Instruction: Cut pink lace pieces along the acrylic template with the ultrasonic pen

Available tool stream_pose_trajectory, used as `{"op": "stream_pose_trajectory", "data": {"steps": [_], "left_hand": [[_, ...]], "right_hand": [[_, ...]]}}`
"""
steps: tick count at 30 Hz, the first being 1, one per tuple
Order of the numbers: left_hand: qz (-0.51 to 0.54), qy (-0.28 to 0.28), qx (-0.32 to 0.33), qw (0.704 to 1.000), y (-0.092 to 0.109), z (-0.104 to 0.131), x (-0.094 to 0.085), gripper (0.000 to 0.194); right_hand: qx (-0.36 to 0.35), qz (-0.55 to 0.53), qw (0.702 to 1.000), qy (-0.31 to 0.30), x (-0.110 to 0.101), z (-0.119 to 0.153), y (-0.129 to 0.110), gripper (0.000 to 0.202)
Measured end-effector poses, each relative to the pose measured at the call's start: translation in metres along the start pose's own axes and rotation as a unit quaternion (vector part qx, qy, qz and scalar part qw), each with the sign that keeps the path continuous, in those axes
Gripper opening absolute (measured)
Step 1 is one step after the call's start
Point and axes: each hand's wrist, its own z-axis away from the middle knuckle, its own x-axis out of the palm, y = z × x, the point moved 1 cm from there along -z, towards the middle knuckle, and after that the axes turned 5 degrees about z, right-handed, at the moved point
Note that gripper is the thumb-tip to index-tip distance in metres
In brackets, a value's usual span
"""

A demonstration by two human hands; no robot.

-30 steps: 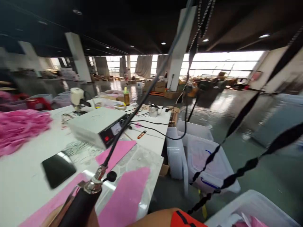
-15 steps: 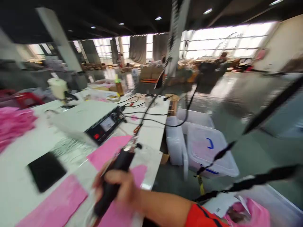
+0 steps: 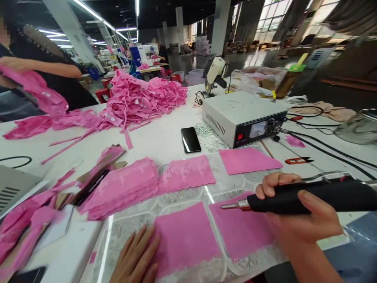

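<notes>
My right hand (image 3: pixel 306 212) is wrapped round a black handheld tool (image 3: pixel 282 198) with a pointed metal tip and a cable, which looks like an ultrasonic welding gun. Its tip hovers over a pink fabric piece (image 3: pixel 244 232); whether they touch I cannot tell. My left hand (image 3: pixel 137 255) lies flat, fingers spread, at the left edge of another pink fabric piece (image 3: pixel 187 239). Both pieces lie on a grey patterned, clear-covered mat (image 3: pixel 132 220). Behind them are a thick stack of pink pieces (image 3: pixel 123 182), a thinner pile (image 3: pixel 188 171) and a single piece (image 3: pixel 249 159).
A grey control box (image 3: pixel 235 114) with a red switch and cables stands behind. Near it are a phone (image 3: pixel 191 140), orange thread snips (image 3: pixel 299 160) and a glass jar (image 3: pixel 357 127). A heap of pink garments (image 3: pixel 144 98) lies far left, where another person (image 3: pixel 44 70) handles pink fabric.
My view has swung left and down to the mat. The black tool, still in my right hand, now points left over the pink fabric. My left hand has come into view.
</notes>
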Motion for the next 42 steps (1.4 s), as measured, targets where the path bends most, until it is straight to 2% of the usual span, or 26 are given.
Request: {"op": "stream_pose_trajectory", "data": {"steps": [3, 9, 18, 21, 26, 29, 38, 42], "left_hand": [[0.006, 0.007, -0.008, 1.000, 0.006, -0.001, -0.004, 0.040], [0.017, 0.013, -0.005, 1.000, 0.007, 0.000, -0.004, 0.035], [0.035, 0.022, -0.036, 0.998, 0.012, -0.001, -0.005, 0.037], [0.033, 0.020, -0.042, 0.998, 0.015, -0.002, -0.006, 0.036], [0.047, 0.024, -0.045, 0.998, 0.019, 0.000, -0.006, 0.035], [0.056, 0.028, -0.049, 0.997, 0.021, 0.002, -0.005, 0.035], [0.064, 0.036, -0.061, 0.995, 0.021, 0.001, -0.005, 0.035], [0.062, 0.042, -0.053, 0.996, 0.021, 0.001, -0.004, 0.033]], "right_hand": [[0.021, 0.014, 0.999, -0.037, 0.014, 0.006, 0.008, 0.015], [0.018, 0.023, 0.994, -0.101, 0.033, 0.011, 0.016, 0.016], [0.032, 0.049, 0.994, -0.089, 0.038, 0.018, 0.020, 0.017], [0.044, 0.037, 0.994, -0.092, 0.051, 0.023, 0.026, 0.017], [0.041, 0.029, 0.988, -0.143, 0.082, 0.035, 0.038, 0.014], [0.043, 0.033, 0.985, -0.167, 0.092, 0.041, 0.045, 0.011], [0.039, 0.049, 0.984, -0.164, 0.094, 0.044, 0.053, 0.012], [0.015, 0.053, 0.982, -0.183, 0.096, 0.042, 0.055, 0.008]]}}
